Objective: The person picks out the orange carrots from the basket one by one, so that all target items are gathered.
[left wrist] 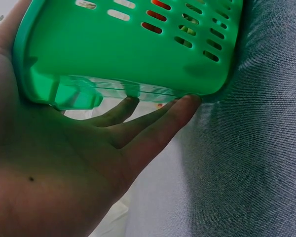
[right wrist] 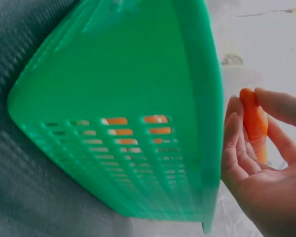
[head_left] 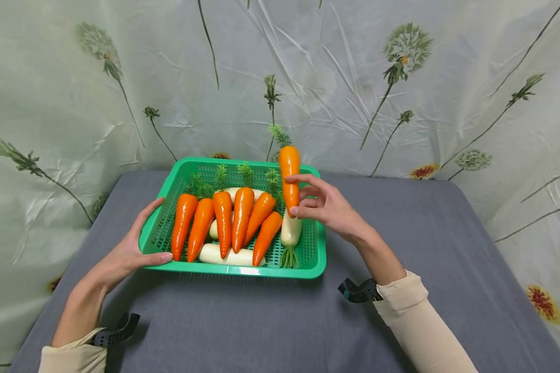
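A green plastic basket [head_left: 313, 259] sits on the cloth-covered table with carrots and white radishes in it. My left hand [head_left: 123, 251] holds the basket's near left corner, thumb over the front rim; its other fingers lie along the outer wall in the left wrist view. Between thumb and fingers, my right hand [head_left: 331, 207] pinches an orange carrot [head_left: 289, 166] over the basket's right part, leafy top up and tip down. Beneath its tip in the head view lies a white radish [head_left: 291, 231], stems toward me. Several carrots [head_left: 222, 223] lie to the left across other radishes [head_left: 214, 254].
Grey cloth [head_left: 261, 326] covers the table around the basket. Behind it hangs a pale curtain [head_left: 336, 77] printed with dandelions. A black strap [head_left: 116, 331] is on the left wrist and another strap [head_left: 361, 291] on the right.
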Tool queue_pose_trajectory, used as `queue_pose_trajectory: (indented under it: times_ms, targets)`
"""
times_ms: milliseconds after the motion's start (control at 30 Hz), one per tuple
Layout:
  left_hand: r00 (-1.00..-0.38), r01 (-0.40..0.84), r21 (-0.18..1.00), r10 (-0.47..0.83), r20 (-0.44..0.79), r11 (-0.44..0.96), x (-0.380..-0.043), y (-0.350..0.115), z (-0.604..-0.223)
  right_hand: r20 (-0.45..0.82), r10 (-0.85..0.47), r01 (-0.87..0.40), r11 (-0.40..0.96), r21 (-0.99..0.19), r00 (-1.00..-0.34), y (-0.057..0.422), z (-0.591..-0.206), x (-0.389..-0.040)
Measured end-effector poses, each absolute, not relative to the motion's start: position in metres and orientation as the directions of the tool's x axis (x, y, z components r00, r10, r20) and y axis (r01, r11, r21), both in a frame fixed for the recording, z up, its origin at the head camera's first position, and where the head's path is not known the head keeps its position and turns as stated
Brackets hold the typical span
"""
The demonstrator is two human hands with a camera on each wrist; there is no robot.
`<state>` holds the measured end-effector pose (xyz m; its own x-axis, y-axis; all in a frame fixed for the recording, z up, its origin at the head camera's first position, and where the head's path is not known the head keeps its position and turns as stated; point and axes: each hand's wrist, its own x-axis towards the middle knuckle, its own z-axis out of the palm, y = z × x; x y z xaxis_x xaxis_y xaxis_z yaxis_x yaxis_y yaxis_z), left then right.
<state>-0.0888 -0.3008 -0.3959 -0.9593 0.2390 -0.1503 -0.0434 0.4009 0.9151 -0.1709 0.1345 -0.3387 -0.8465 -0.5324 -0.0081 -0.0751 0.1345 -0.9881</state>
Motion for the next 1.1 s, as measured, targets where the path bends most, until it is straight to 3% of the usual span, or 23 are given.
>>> queue_pose_trajectory:
  times_ms: [1100]
  targets:
    - [-0.960, -0.049, 0.915, 0.235, -0.155, 0.400, -0.090, -0.303, -0.397, -0.011, -0.462, -0.085, 0.186, -0.979, -0.887, 0.184, -0.347, -0.168]
